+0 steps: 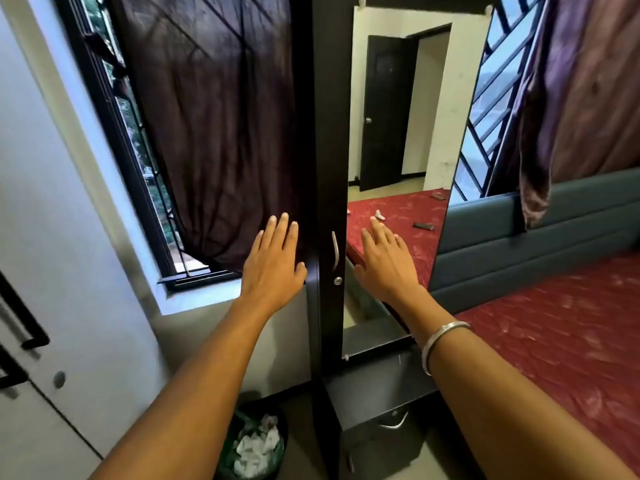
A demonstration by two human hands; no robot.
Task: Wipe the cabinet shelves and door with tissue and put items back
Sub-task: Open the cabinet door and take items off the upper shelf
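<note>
A tall dark cabinet (329,133) stands before me with its door closed. The door carries a long mirror (398,98), a curved metal handle (335,249) and a small lock (338,280). My left hand (275,263) lies flat with straight fingers against the cabinet's left side, thumb near the front edge. Flat on the lower part of the mirror rests my right hand (386,261), fingers spread, a silver bangle (440,344) on its wrist. Neither hand holds any tissue.
A bin (256,445) with crumpled white tissues sits on the floor at the cabinet's foot. A dark curtain (214,116) hangs over the window on the left. A bed with a red cover (571,341) fills the right. A lower drawer (388,427) has a metal handle.
</note>
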